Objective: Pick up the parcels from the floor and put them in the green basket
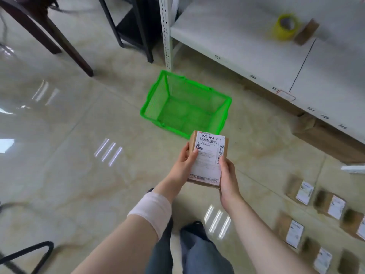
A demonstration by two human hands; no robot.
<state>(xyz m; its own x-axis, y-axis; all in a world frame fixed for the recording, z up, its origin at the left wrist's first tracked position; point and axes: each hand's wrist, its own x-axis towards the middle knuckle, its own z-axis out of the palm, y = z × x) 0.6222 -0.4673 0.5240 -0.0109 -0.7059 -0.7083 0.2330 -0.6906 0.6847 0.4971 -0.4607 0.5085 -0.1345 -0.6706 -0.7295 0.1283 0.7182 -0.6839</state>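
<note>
I hold a small brown cardboard parcel [209,155] with a white shipping label in both hands, in front of my chest. My left hand [182,167] grips its left edge and my right hand [228,178] grips its right edge. The green mesh basket [150,113] stands on the tiled floor just beyond the parcel, and nothing shows inside it. Several more labelled brown parcels [300,189] lie in rows on the floor at the lower right.
A white metal shelf unit [246,42] runs along the right, with a yellow tape roll [284,26] and a brown box [306,32] on it. Cardboard boxes [325,139] sit under the shelf. Dark furniture legs [65,46] stand at the upper left. My legs [197,250] are below.
</note>
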